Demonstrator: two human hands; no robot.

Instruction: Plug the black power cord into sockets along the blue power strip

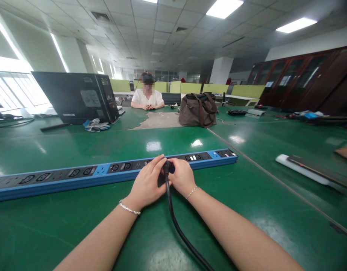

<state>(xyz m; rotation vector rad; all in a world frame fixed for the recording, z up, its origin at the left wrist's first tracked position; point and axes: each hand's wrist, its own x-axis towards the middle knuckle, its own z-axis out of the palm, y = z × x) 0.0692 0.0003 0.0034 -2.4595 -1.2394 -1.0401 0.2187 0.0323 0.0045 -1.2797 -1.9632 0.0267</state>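
A long blue and black power strip (101,170) with rows of sockets lies across the green table. At its middle, a black plug (167,166) meets the socket face, and its thick black cable (176,224) runs down toward me. My right hand (182,174) pinches the plug from the right. From the left, my left hand (147,181) closes round the same plug, its fingers bent over the strip and its thumb near the cable. The hands hide the socket at the plug's tip, so I cannot tell how deep it sits.
A black computer case (77,96) and gloves (96,125) sit at the back left. Beyond the table sits a person (147,98). A brown bag (197,110) stands at the back, and a white and dark long object (306,169) lies at right.
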